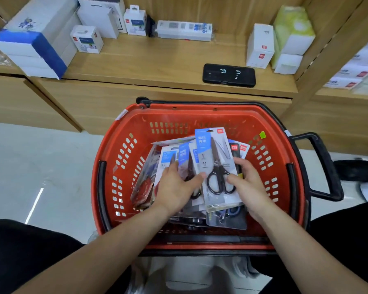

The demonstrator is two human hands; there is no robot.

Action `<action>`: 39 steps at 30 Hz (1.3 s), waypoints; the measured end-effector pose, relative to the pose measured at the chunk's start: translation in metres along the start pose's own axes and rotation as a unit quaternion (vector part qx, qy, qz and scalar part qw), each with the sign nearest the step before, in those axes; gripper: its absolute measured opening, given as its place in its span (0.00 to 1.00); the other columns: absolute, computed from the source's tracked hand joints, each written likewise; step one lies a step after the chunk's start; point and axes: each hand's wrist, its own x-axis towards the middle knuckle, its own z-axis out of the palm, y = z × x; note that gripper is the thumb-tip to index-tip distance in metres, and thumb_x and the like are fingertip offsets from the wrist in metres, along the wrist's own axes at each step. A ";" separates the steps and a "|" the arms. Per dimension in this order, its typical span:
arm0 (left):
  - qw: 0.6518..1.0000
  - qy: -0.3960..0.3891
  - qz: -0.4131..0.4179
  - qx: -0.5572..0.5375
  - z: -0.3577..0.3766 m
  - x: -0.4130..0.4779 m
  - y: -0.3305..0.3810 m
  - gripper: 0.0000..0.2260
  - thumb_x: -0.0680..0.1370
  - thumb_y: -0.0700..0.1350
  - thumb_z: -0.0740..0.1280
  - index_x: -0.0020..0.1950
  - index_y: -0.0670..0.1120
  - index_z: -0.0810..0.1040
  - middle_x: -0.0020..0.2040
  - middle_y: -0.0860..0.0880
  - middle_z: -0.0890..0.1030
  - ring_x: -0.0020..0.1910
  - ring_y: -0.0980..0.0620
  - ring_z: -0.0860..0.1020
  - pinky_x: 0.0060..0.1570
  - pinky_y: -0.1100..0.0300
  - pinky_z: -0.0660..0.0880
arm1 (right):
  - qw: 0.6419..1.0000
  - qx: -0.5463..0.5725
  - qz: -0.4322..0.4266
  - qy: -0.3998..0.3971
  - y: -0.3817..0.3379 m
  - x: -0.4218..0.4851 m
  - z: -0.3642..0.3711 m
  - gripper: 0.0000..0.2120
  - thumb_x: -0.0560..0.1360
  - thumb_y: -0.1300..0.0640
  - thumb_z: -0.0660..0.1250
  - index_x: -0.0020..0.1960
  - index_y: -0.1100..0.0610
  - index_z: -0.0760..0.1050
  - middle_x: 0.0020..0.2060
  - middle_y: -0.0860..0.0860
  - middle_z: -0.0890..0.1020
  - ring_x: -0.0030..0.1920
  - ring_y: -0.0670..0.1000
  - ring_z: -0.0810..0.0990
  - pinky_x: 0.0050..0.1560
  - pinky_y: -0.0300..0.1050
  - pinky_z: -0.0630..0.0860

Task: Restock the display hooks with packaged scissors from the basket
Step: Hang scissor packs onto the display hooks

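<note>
The scissors pack (216,164) stands tilted on top of the other packs (168,158) inside the red basket (200,110). The right hand (245,183) grips its right edge, thumb on the front, fingers behind. The left hand (176,187) lies flat on the neighbouring packs, with its thumb touching the pack's left edge. A phone (228,75) lies on the wooden shelf (168,60) beyond the basket.

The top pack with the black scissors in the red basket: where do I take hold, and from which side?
I'd pinch the top pack low down, beside the scissor loops, coming from its right edge, where the right hand holds it. It lies on the other packs, that edge free; its flat card suits a pinch.
</note>
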 end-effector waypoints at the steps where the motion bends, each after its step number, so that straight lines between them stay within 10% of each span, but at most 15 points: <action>1: 1.000 -0.004 -0.006 0.018 -0.001 0.002 0.002 0.21 0.72 0.66 0.74 0.57 0.56 0.78 0.52 0.61 0.81 0.54 0.57 0.80 0.55 0.59 0.76 | 1.000 -0.003 -0.005 -0.008 0.001 0.000 0.001 0.22 0.76 0.70 0.68 0.67 0.54 0.74 0.46 0.45 0.84 0.40 0.44 0.87 0.38 0.43 0.81; 5: 0.999 0.015 0.016 0.040 0.006 0.010 0.000 0.31 0.62 0.79 0.67 0.55 0.60 0.82 0.56 0.60 0.83 0.60 0.52 0.79 0.64 0.48 0.75 | 1.000 0.005 -0.020 -0.012 0.004 0.003 0.002 0.22 0.77 0.71 0.66 0.67 0.55 0.74 0.48 0.46 0.85 0.41 0.43 0.86 0.37 0.38 0.80; 14: 0.995 -0.014 -0.022 -0.096 0.003 0.018 0.001 0.35 0.63 0.62 0.82 0.65 0.51 0.77 0.60 0.55 0.82 0.59 0.56 0.81 0.63 0.55 0.77 | 0.997 -0.037 -0.062 0.001 0.014 0.014 0.011 0.23 0.76 0.52 0.75 0.68 0.46 0.71 0.57 0.44 0.82 0.57 0.45 0.82 0.60 0.49 0.79; 22: 0.999 -0.037 -0.040 -0.009 -0.002 0.010 0.005 0.51 0.55 0.79 0.70 0.73 0.55 0.74 0.68 0.54 0.79 0.73 0.47 0.70 0.72 0.43 0.70 | 0.999 0.003 -0.045 -0.012 0.013 0.019 0.008 0.26 0.70 0.59 0.81 0.65 0.50 0.76 0.52 0.46 0.85 0.46 0.42 0.86 0.41 0.36 0.81; 30: 0.992 0.012 -0.002 -0.128 -0.005 0.013 0.012 0.30 0.73 0.45 0.80 0.68 0.58 0.68 0.56 0.58 0.78 0.58 0.53 0.81 0.62 0.50 0.79 | 0.997 -0.005 -0.080 0.001 0.017 0.021 0.000 0.29 0.68 0.57 0.83 0.66 0.49 0.76 0.58 0.48 0.84 0.58 0.48 0.84 0.59 0.51 0.81; 34: 0.984 -0.011 0.033 -0.173 -0.008 0.015 0.012 0.15 0.78 0.38 0.74 0.59 0.56 0.80 0.55 0.54 0.87 0.56 0.55 0.84 0.65 0.46 0.78 | 0.994 0.022 -0.103 -0.013 0.011 0.016 0.005 0.28 0.70 0.62 0.81 0.67 0.51 0.76 0.58 0.48 0.84 0.55 0.43 0.84 0.55 0.41 0.82; 39: 0.975 -0.007 0.022 -0.220 -0.024 0.018 0.014 0.14 0.80 0.35 0.70 0.62 0.50 0.81 0.52 0.46 0.88 0.51 0.45 0.87 0.59 0.44 0.81 | 0.993 0.043 -0.105 -0.024 0.005 0.017 0.010 0.25 0.69 0.58 0.81 0.62 0.44 0.78 0.57 0.46 0.84 0.57 0.49 0.84 0.58 0.54 0.81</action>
